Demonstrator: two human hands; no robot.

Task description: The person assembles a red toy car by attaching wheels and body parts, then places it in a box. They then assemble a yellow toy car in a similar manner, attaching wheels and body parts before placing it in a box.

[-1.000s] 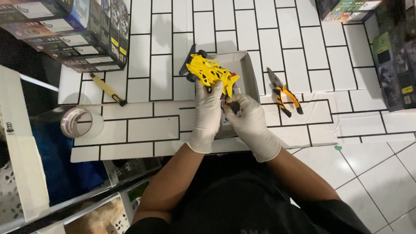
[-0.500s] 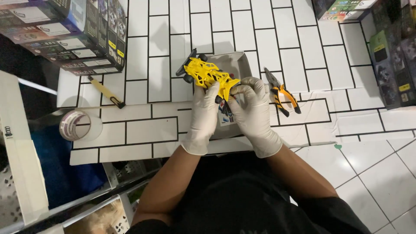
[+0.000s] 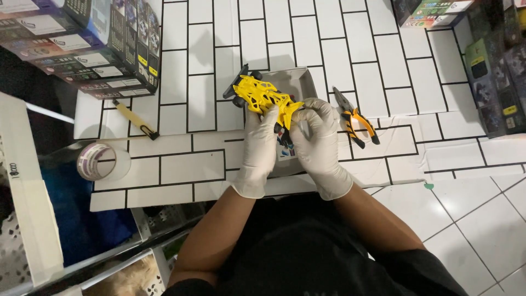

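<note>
Both my gloved hands meet on the yellow toy car [image 3: 267, 97]: left hand [image 3: 260, 143] pinching its rear end, right hand [image 3: 316, 137] now closed in beside it on the same end, where a second ago it sat lower. Just under the grip lies a sticker sheet [image 3: 285, 149]; right of it, orange pliers [image 3: 356, 118]; far left, a tape roll [image 3: 96, 161]

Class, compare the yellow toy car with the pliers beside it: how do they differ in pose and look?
The toy car is held up in both gloved hands, left hand and right hand; the pliers lie untouched on the tiled surface. The toy car has a yellow lattice body with black wheels; the pliers are grey metal with orange-and-black handles. Both lie at a slant.
</note>
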